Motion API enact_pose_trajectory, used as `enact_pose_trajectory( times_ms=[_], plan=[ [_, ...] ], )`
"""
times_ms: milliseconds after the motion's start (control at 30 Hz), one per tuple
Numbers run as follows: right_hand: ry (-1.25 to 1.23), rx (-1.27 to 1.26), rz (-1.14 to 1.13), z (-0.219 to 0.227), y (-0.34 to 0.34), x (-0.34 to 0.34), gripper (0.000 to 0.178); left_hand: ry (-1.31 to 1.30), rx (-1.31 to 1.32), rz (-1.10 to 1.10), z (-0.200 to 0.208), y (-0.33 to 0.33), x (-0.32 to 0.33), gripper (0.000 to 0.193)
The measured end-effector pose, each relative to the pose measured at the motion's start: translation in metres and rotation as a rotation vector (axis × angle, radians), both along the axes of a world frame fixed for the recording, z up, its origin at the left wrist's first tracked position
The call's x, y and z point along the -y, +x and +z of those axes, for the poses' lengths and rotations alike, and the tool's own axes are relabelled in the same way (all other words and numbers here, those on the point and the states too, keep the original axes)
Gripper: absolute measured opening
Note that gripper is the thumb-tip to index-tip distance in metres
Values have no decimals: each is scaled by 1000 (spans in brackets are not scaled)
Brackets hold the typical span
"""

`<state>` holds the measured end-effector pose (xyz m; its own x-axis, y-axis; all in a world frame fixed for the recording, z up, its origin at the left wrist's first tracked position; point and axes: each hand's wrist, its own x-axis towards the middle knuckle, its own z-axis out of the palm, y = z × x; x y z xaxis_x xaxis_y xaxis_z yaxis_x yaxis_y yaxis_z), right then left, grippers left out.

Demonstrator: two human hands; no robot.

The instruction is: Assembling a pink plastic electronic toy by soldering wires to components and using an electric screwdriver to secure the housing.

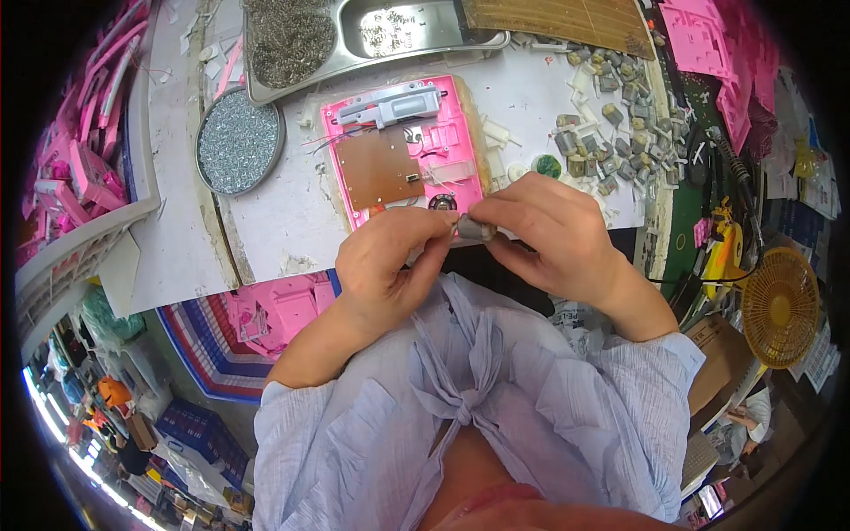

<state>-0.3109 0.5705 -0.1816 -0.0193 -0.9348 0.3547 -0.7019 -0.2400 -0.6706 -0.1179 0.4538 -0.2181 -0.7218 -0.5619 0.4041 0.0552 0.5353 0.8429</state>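
Note:
Between my two hands, just over the table's front edge, is a small grey cylindrical part (475, 229). My right hand (560, 232) pinches its right side between thumb and fingers. The fingertips of my left hand (394, 258) are closed at its left end; what exactly they grip there is hidden. Just beyond my hands lies a pink plastic housing (460, 111), its inside facing up. It holds a brown circuit board (376, 168), a grey plastic unit (390, 106) with wires, and a round black piece (443, 203) near my left fingertips.
Many similar grey parts (611, 150) are heaped at the right. A round dish of small metal pieces (237, 142) stands left, and a divided metal tray (390, 57) at the back. Pink parts fill a crate (84, 177) at far left. A yellow fan (779, 305) stands right.

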Motion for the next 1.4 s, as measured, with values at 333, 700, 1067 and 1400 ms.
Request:
enact_pose_trajectory(
  times_ms=[333,700,1067,1400],
  plan=[
    [-147,14,78,-9,-2,4,36,262,133,-102,4,0,8,20],
    [-138,-46,-3,-13,2,3,36,-113,81,-16,1,-1,6,26],
    [-135,-102,-121,-32,-19,7,35,-451,493,293,-24,12,76,20],
    [21,-142,-198,-49,-23,56,26,-488,223,297,-28,17,54,19]
  ],
)
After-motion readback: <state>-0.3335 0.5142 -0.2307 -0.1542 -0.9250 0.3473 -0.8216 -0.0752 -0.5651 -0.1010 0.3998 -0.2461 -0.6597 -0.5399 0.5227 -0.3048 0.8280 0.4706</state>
